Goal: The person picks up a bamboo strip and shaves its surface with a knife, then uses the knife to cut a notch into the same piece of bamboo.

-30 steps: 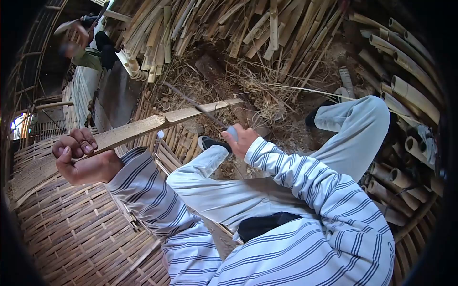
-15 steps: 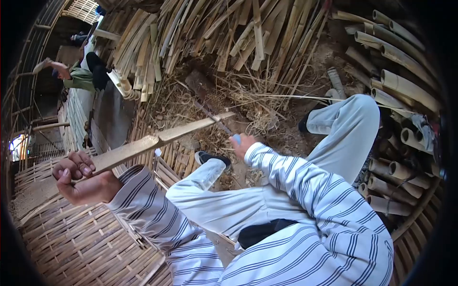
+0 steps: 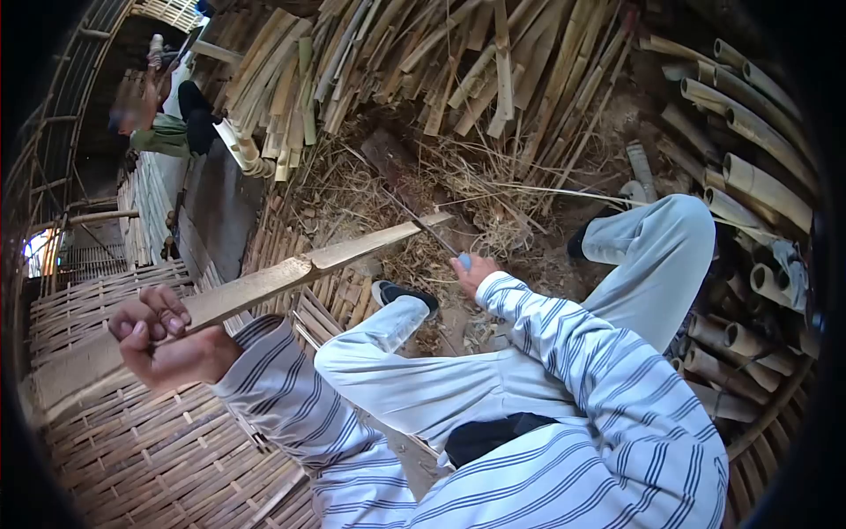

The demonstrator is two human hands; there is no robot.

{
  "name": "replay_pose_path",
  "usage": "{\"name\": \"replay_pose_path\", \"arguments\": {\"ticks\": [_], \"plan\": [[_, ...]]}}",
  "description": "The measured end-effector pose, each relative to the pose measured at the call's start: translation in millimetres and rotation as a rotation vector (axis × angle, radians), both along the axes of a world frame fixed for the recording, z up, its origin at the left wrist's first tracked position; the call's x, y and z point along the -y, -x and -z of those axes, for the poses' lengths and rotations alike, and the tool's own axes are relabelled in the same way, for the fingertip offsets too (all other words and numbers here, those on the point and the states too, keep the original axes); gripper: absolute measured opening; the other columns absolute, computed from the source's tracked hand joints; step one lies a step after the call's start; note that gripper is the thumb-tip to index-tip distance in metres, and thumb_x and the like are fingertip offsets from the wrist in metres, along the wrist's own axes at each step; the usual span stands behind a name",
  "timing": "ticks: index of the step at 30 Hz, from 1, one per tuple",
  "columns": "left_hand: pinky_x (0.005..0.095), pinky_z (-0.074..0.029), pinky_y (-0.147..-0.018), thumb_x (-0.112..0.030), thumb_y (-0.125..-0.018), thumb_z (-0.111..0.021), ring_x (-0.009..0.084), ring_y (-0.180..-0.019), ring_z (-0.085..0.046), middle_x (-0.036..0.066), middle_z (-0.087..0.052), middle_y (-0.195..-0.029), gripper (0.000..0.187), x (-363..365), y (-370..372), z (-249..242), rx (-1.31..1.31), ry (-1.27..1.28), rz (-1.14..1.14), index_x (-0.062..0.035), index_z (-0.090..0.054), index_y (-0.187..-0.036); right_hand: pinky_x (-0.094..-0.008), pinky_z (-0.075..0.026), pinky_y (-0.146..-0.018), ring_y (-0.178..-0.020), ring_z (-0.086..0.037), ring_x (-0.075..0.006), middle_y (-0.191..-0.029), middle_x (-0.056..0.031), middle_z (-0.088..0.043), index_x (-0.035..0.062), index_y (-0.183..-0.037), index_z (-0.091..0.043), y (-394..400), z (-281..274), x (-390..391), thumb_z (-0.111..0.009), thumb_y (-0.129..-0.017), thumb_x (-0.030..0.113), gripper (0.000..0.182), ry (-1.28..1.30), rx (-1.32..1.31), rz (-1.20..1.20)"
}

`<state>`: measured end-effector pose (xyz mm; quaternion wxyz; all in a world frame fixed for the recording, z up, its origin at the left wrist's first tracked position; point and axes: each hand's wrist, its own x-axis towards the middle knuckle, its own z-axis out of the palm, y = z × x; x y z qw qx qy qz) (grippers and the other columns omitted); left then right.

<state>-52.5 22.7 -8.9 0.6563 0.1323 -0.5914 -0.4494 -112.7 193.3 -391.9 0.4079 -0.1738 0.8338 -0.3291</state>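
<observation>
A long split bamboo strip (image 3: 256, 286) runs from the lower left up to the middle of the view, with a node partway along. Around its near part my left hand (image 3: 172, 339) is closed, fingers curled at the edge. My right hand (image 3: 476, 271) is closed on the light blue handle of a knife (image 3: 463, 261). The knife's thin dark blade points up and left and crosses the strip near its far end. Pale shavings (image 3: 493, 220) lie on the ground beneath and beyond the blade.
Split bamboo strips (image 3: 423, 53) are piled at the top. Cut bamboo tubes (image 3: 767, 176) are stacked at the right. A woven bamboo mat (image 3: 176, 450) is at the lower left. Another person (image 3: 167, 137) is at the upper left, with an arm raised.
The whole view has shifted, with the scene now a little further right. The other person's arm is raised higher. Both my hands keep their holds, and the blade still crosses near the strip's far end.
</observation>
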Motion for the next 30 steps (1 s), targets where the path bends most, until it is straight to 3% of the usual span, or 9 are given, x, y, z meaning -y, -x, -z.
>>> {"name": "replay_pose_path", "arguments": {"ticks": [3, 8, 11, 13, 15, 20, 25, 28, 30], "plan": [[0.0199, -0.024, -0.036, -0.010, -0.062, -0.045, 0.0071, -0.038, -0.026, -0.002, -0.029, -0.049, 0.015, -3.3, 1.2, -0.8, -0.019, -0.018, 0.006, -0.0142, -0.031, -0.060, -0.0508, -0.049, -0.080, -0.095, -0.059, -0.0457, -0.104, -0.0338, -0.056, 0.0021, -0.116, -0.052, -16.0, -32.3, 7.8, -0.044, -0.089, 0.051, 0.056, -0.036, -0.051, -0.083], [0.0200, -0.023, -0.036, -0.010, -0.061, -0.044, 0.0075, -0.039, -0.026, -0.001, -0.030, -0.050, 0.014, -2.6, -1.7, 0.2, -0.008, -0.008, 0.055, -0.0135, -0.031, -0.061, -0.0451, -0.052, -0.054, -0.060, -0.062, -0.0417, -0.064, -0.0237, -0.059, -0.0006, -0.098, -0.048, -19.8, -134.2, -3.9, -0.054, -0.091, 0.032, 0.034, 0.596, -0.123, -0.104], [0.0202, -0.023, -0.037, -0.009, -0.059, -0.043, 0.0078, -0.040, -0.025, -0.001, -0.029, -0.051, 0.014, -5.2, 3.3, 0.3, 0.012, 0.013, 0.069, -0.0136, -0.030, -0.061, -0.0458, -0.051, -0.052, -0.061, -0.063, -0.0403, -0.064, -0.0225, -0.060, 0.0011, -0.099, -0.049, -21.7, -114.9, -7.3, -0.055, -0.090, 0.034, 0.035, 0.730, -0.308, -0.119], [0.0205, -0.023, -0.037, -0.009, -0.058, -0.043, 0.0080, -0.041, -0.025, -0.001, -0.028, -0.051, 0.015, -8.5, 4.6, -0.3, 0.031, 0.001, 0.070, -0.0138, -0.029, -0.059, -0.0465, -0.052, -0.052, -0.062, -0.063, -0.0418, -0.068, -0.0225, -0.063, 0.0044, -0.102, -0.050, -29.7, -57.9, -13.8, -0.055, -0.089, 0.040, 0.038, 0.454, -0.210, -0.050], [0.0205, -0.023, -0.037, -0.010, -0.058, -0.043, 0.0081, -0.041, -0.025, 0.000, -0.028, -0.051, 0.016, -5.8, 0.2, -1.8, 0.037, 0.019, 0.068, -0.0137, -0.028, -0.059, -0.0508, -0.051, -0.074, -0.087, -0.061, -0.0453, -0.089, -0.0311, -0.062, 0.0024, -0.105, -0.052, -25.1, 27.5, -16.6, -0.049, -0.088, 0.051, 0.051, -0.024, -0.152, -0.018], [0.0199, -0.023, -0.036, -0.011, -0.059, -0.041, 0.0080, -0.038, -0.024, -0.001, -0.025, -0.050, 0.013, -5.0, -0.8, -2.3, 0.009, -0.015, -0.015, -0.0129, -0.028, -0.059, -0.0507, -0.048, -0.082, -0.092, -0.058, -0.0488, -0.094, -0.0332, -0.060, 0.0005, -0.115, -0.051, -18.4, -25.4, -5.6, -0.043, -0.090, 0.051, 0.057, 0.028, 0.006, -0.063], [0.0195, -0.022, -0.036, -0.011, -0.058, -0.042, 0.0080, -0.038, -0.024, -0.001, -0.026, -0.050, 0.014, -11.7, -0.5, 0.9, 0.028, -0.003, -0.011, -0.0128, -0.028, -0.058, -0.0454, -0.049, -0.056, -0.063, -0.062, -0.0411, -0.064, -0.0238, -0.058, 0.0028, -0.102, -0.050, -23.8, -123.8, -11.5, -0.042, -0.096, 0.037, 0.036, 0.576, -0.037, -0.102], [0.0217, -0.022, -0.037, -0.011, -0.055, -0.041, 0.0096, -0.040, -0.025, 0.000, -0.027, -0.050, 0.013, -5.2, -1.8, -1.4, 0.035, 0.006, 0.055, -0.0125, -0.028, -0.057, -0.0486, -0.050, -0.052, -0.056, -0.059, -0.0452, -0.058, -0.0252, -0.057, 0.0046, -0.105, -0.051, -30.2, -101.6, -11.5, -0.043, -0.094, 0.041, 0.039, 0.797, -0.154, -0.108], [0.0232, -0.023, -0.037, -0.010, -0.053, -0.041, 0.0108, -0.041, -0.023, 0.001, -0.027, -0.050, 0.013, -8.4, 1.1, 1.8, 0.030, 0.026, 0.039, -0.0128, -0.028, -0.056, -0.0484, -0.051, -0.061, -0.067, -0.063, -0.0434, -0.066, -0.0238, -0.061, 0.0057, -0.105, -0.050, -33.8, -51.8, -22.5, -0.046, -0.092, 0.042, 0.039, 0.551, -0.187, -0.093]]}}
